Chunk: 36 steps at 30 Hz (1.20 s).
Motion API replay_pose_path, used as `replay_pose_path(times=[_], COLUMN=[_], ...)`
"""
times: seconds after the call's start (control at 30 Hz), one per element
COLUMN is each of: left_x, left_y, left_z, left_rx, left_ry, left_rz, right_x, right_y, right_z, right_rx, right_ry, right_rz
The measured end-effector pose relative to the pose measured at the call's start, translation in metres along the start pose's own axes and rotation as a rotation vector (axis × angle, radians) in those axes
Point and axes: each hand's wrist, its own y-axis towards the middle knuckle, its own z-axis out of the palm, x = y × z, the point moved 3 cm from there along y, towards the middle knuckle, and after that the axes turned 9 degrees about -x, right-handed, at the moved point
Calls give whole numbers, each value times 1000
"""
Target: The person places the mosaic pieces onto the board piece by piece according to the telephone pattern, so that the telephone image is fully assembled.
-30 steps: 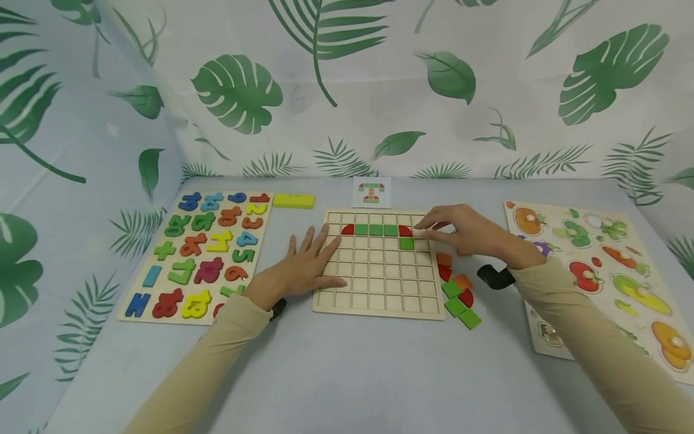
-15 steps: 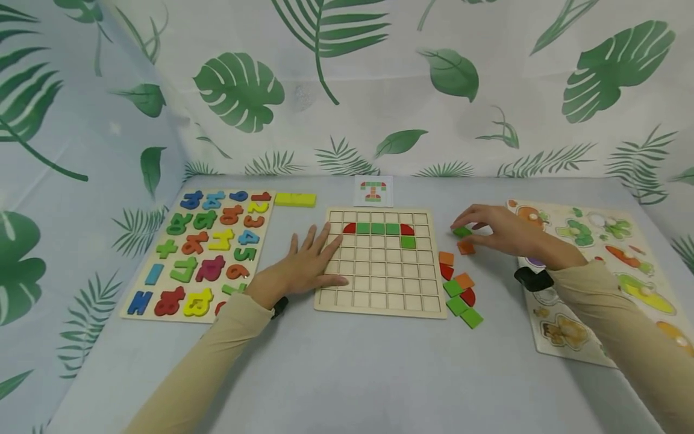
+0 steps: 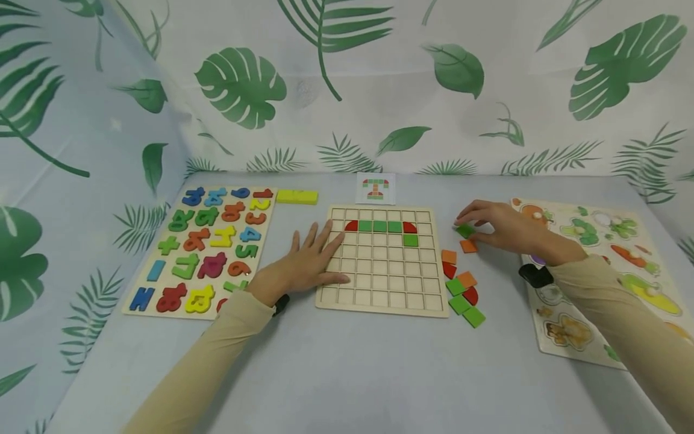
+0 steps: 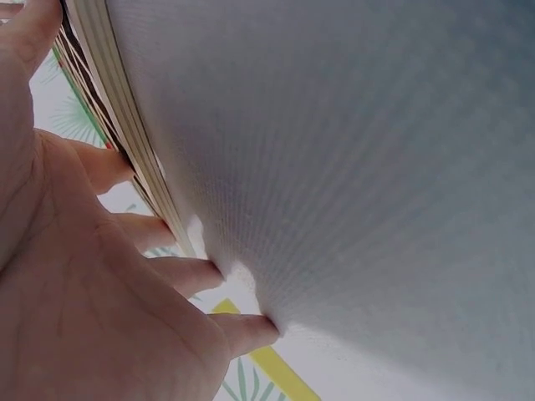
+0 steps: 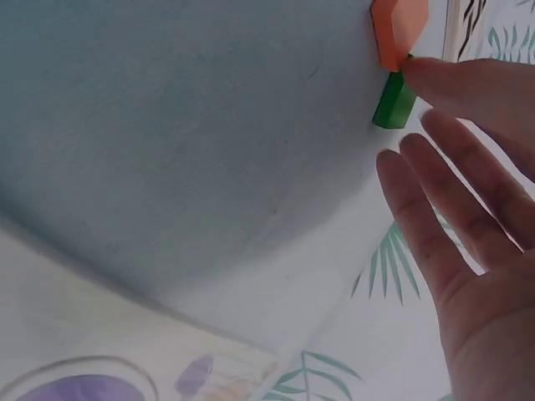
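My left hand lies with spread fingers over the left edge of a wooden grid board; in the left wrist view the palm is beside the board's edge. On the board, red quarter-round tiles end a row of green squares, and one green square sits below the right end. To the right of the board, my right hand pinches a loose green square tile between thumb and finger, at the table. An orange tile lies against it.
Several loose green, orange and red tiles lie along the board's right side. A pattern card stands behind the board. A number puzzle and yellow block are at left, a vegetable puzzle at right.
My right hand has moved right from the board's upper right corner to the loose green tile and its fingers have closed on it. The left hand stays on the board.
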Motion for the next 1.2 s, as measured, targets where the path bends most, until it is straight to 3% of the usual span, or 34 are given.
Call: replay_pose_path(times=[0.37, 0.77, 1.0, 1.2], left_x=[0, -2, -3, -3], left_y=[1, 3, 6, 7], left_z=[0, -3, -7, -8], left_rx=[4, 21, 33, 28], left_ry=[28, 32, 46, 24], left_rz=[-22, -34, -42, -54], right_x=[-5, -21, -22, -21], right_y=[7, 5, 6, 2], right_z=[0, -2, -2, -2], right_rx=[77, 122, 135, 102], right_ry=[100, 126, 138, 115], right_rz=[108, 326, 346, 337])
